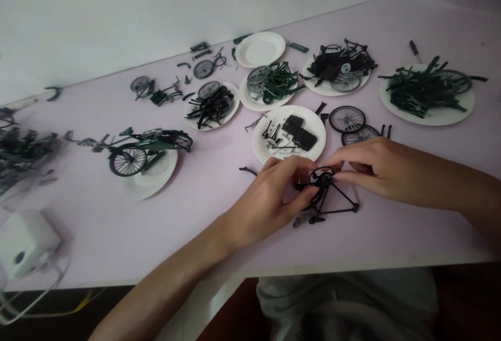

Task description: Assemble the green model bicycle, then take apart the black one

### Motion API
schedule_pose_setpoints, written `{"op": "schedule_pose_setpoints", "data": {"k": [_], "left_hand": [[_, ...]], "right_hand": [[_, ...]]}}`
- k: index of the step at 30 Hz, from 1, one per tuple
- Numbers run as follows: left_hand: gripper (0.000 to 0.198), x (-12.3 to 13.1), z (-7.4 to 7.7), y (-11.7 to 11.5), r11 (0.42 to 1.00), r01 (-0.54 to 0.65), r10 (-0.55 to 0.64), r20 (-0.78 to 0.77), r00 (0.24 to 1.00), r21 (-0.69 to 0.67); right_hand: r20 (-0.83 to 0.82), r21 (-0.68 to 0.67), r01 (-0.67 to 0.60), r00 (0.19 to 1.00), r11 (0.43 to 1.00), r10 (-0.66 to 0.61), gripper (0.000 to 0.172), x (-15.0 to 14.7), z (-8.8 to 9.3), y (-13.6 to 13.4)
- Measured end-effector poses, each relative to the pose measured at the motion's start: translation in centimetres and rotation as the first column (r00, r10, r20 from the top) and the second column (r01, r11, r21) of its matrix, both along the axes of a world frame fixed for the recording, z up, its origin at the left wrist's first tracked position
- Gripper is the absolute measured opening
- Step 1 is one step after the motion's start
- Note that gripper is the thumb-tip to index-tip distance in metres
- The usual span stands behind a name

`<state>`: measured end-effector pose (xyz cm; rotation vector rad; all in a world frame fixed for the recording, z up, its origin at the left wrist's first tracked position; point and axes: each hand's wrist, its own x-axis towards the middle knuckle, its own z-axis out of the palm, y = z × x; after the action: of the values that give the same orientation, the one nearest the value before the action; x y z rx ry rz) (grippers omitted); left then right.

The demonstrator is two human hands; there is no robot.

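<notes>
A small black bicycle frame [337,209] is held just above or on the pink table near its front edge. My left hand [270,197] grips its left side, thumb and fingers closed round it. On the other side, my right hand [366,169] pinches the frame's upper part beside a thin black ring [321,175]. Behind my hands, a paper plate [258,140] bears black flat pieces [304,138] and small parts. Two black spoked wheels [347,120] lie right of that plate, partly overlapping.
Plates of black parts [211,106] and green parts [426,90] stand farther back. A green model tricycle [151,148] rests over a plate on the left. A white box [27,242] with cables is at the left front, and a screwdriver [414,49] lies at the back right.
</notes>
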<state>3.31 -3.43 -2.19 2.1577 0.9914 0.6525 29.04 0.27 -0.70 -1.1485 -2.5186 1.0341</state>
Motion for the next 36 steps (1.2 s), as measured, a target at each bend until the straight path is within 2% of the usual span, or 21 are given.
{"op": "schedule_pose_setpoints", "data": {"k": [11, 21, 27, 32, 36], "left_hand": [[0.022, 0.0, 0.1, -0.2, 0.998, -0.030, 0.030, 0.001, 1.000, 0.051], [0.023, 0.0, 0.3, -0.3, 0.996, -0.046, 0.044, 0.020, 0.999, 0.079], [0.024, -0.1, 0.7, -0.4, 0.967, -0.048, 0.046, 0.016, 0.999, 0.250], [0.022, 0.0, 0.7, -0.4, 0.898, -0.029, 0.039, -0.013, 0.999, 0.439], [0.022, 0.1, 0.7, -0.3, 0.865, -0.028, 0.042, -0.018, 0.999, 0.501]], "right_hand": [[-0.041, 0.033, 0.016, 0.999, 0.999, -0.015, 0.027, -0.3, 0.3, -0.1], [-0.063, -0.089, 0.058, 0.996, 0.994, -0.064, 0.028, -0.3, 1.2, -0.2], [-0.066, -0.102, 0.141, 0.987, 0.985, -0.148, 0.027, -0.4, 1.9, -0.5], [-0.154, -0.037, 0.158, 0.975, 0.987, -0.162, 0.022, -0.1, 1.4, -0.6], [-0.214, 0.079, 0.133, 0.970, 0.988, -0.114, 0.013, -0.1, 1.2, -0.5]]}}
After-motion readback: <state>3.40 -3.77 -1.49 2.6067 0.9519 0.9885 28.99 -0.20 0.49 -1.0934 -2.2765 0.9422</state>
